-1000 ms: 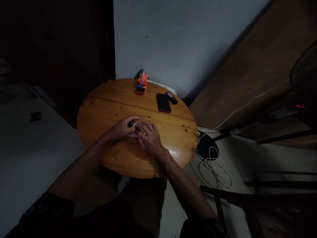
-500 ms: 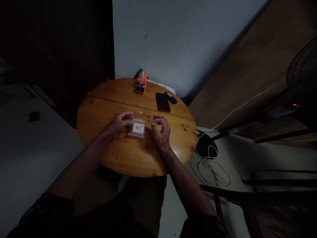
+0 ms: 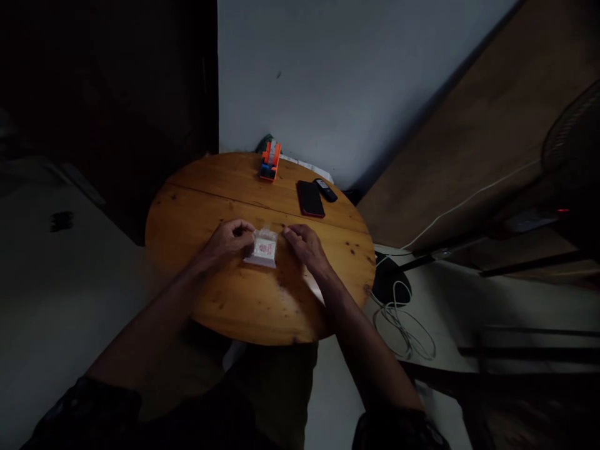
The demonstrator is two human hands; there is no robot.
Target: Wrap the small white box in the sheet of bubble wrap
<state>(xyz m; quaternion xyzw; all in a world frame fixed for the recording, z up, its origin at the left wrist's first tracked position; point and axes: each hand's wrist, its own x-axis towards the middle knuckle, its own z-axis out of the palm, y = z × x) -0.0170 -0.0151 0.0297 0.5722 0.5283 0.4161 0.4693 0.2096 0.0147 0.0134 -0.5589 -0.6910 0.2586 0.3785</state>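
A small white packet with red print lies on the round wooden table, inside clear, wrinkled plastic wrapping that looks like bubble wrap. At its upper left corner, my left hand has thumb and fingertips pinched together on the edge of the wrapping. Just right of the packet is my right hand, thumb and index finger pressed together near the wrapping's upper right corner. Whatever those right fingertips hold is too small or too clear to make out.
Toward the back of the wooden table stands an orange tape dispenser. A dark phone-like slab with a red edge lies beside a black handset. Pale cables coil on the floor at right, near a fan.
My right hand has closed its curled fingers into a pinch and turned toward the packet. My left fingertips have come down onto the wrapping's edge. The view has shifted slightly.
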